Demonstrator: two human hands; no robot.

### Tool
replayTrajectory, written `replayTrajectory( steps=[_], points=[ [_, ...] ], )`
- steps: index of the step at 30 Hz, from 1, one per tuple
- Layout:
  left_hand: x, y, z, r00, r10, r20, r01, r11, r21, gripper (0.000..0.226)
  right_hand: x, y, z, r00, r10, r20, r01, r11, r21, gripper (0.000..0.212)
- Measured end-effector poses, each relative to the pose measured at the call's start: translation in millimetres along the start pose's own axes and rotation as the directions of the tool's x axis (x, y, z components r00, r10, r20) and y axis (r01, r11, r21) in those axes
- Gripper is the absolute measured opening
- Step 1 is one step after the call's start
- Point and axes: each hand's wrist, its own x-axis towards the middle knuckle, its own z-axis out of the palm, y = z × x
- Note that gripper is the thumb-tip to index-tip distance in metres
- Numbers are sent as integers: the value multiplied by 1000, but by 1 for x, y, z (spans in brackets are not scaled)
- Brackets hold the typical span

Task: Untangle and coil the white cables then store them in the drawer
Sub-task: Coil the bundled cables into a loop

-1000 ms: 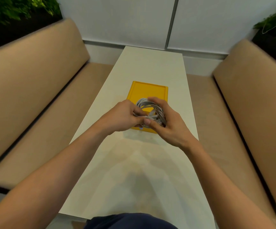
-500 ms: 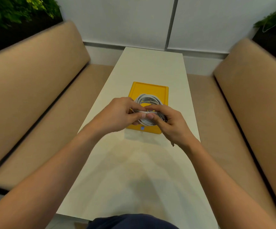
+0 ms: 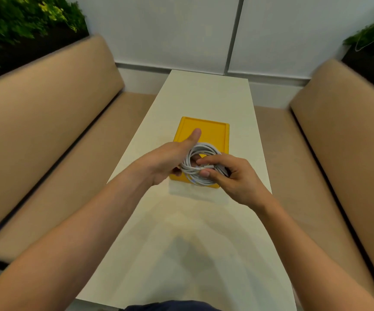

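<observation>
Above yellow tray (image 3: pixel 213 131): right hand (image 3: pixel 237 179) fingers pinch cable coil (image 3: pixel 204 147); left hand (image 3: pixel 165 160) hooked through it (thumb straight).

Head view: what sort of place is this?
Probably a booth seating nook in a cafe or office lounge: tan padded benches on both sides of a narrow white table, leafy planters behind the backrests, plain white wall panels at the far end.

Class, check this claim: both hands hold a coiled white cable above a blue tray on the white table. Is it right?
No. The head view shows the tray is yellow, not blue. Otherwise right: the left hand and right hand hold the coiled white cable above it on the white table.
</observation>
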Motion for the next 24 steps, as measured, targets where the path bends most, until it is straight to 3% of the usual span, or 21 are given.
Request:
replayTrajectory(
  steps=[4,7,11,16,21,24],
  points=[
    [2,-7,17,997,-11,-82,0,991,-136,68,-1,6,0,999,32,-2,-32,999,-5,26],
    [0,-12,19,999,-19,-44,12,990,-142,76,-6,13,-1,998,61,-2,-61,998,13,29],
    [-1,-19,30,990,103,-95,-127,947,-294,46,-6,13,3,995,83,-61,-78,993,86,32],
    [3,-22,42,968,121,-221,-202,896,-396,41,-1,9,9,994,64,-87,-61,997,41,32],
    [4,-31,30,975,222,-18,-217,932,-289,58,1,14,-3,983,152,-102,-135,979,154,28],
    [5,-34,27,969,246,23,-234,944,-232,58,1,13,-5,977,181,-113,-163,974,155,28]
  ],
)
